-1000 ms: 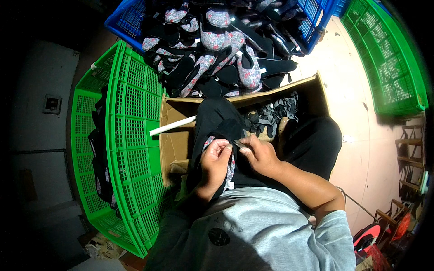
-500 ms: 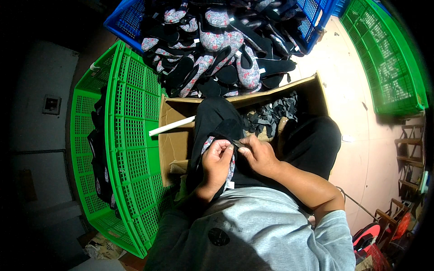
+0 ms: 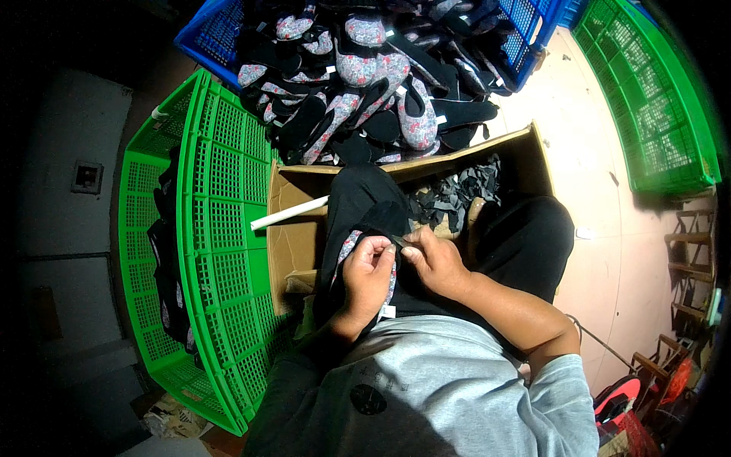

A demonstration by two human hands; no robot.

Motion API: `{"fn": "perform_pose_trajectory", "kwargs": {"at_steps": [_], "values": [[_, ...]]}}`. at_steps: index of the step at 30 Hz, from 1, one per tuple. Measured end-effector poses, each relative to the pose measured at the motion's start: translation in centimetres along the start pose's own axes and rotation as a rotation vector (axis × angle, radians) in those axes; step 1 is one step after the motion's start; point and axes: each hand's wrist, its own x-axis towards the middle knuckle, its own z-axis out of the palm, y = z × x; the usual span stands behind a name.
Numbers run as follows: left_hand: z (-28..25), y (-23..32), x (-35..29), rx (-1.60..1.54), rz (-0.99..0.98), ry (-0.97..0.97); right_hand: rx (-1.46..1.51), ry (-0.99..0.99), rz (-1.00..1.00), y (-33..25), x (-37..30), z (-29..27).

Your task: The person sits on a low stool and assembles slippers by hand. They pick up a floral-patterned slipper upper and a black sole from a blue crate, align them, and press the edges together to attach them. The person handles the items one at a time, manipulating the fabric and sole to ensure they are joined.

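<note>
Over my left thigh, my left hand (image 3: 367, 276) pinches a black cloth slipper with floral trim (image 3: 349, 245) between thumb and fingers. A white label (image 3: 388, 311) hangs at its near end. My right hand (image 3: 440, 263) is closed on a small pointed metal blade (image 3: 399, 241), its tip at the slipper's edge beside my left thumb. Most of the blade's handle is hidden in my right fingers, so its exact kind cannot be made out. My left hand covers much of the slipper.
An open cardboard box (image 3: 295, 228) with dark fabric scraps (image 3: 464, 190) lies around my knees. A white tube (image 3: 289, 212) crosses its left side. Beyond it, many floral slippers (image 3: 417, 114) heap before a blue crate (image 3: 209, 42). Green crates (image 3: 228, 228) stand left and far right.
My left hand has shifted very slightly to the right with the slipper. The right hand and blade stay nearly in place.
</note>
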Motion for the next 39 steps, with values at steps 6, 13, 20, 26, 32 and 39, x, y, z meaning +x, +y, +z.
{"fn": "perform_pose_trajectory", "kwargs": {"at_steps": [6,13,20,26,32,39], "values": [[0.1,0.3,0.0,0.004,-0.002,0.009,0.011,0.006,0.009,-0.1,0.1,0.0],[0.2,0.6,-0.1,0.037,-0.027,-0.020,0.387,0.057,0.295,0.9,0.0,0.7],[0.2,0.4,-0.2,0.065,-0.035,-0.032,0.662,0.168,0.293,0.6,1.2,0.0],[0.6,0.6,-0.4,0.143,-0.021,-0.055,0.550,0.085,0.215,1.2,0.9,0.8],[1.1,0.3,-0.5,0.208,0.068,-0.036,0.408,0.087,0.188,0.1,1.4,0.4],[1.2,0.5,-0.4,0.234,0.063,-0.065,0.690,0.174,0.297,0.9,1.9,0.3]]}}
